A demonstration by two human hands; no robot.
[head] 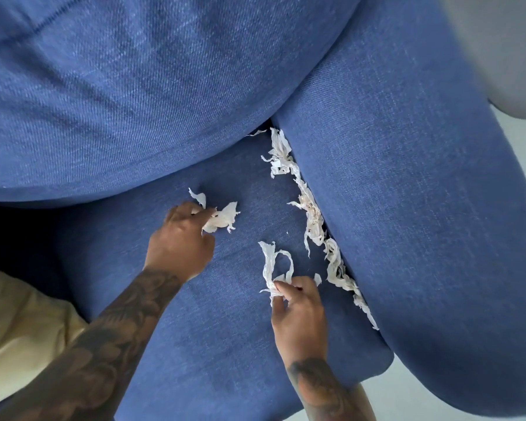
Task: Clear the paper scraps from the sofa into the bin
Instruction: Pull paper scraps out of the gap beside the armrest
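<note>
I look down on a blue fabric sofa seat [231, 323]. My left hand [179, 238] is closed on a crumpled wad of white paper scraps [223, 218] near the middle of the seat. My right hand [298, 314] pinches a long torn white strip [274, 265] that curls up from the cushion. A long line of white paper scraps [312, 220] lies along the crease between the seat and the sofa's armrest [422, 208], running from the back corner toward the front edge. No bin is in view.
The blue back cushion [134, 86] bulges over the seat from above. A beige cushion or cloth [19, 329] sits at the lower left. Pale floor [523, 153] shows at the right and bottom edges, beyond the armrest.
</note>
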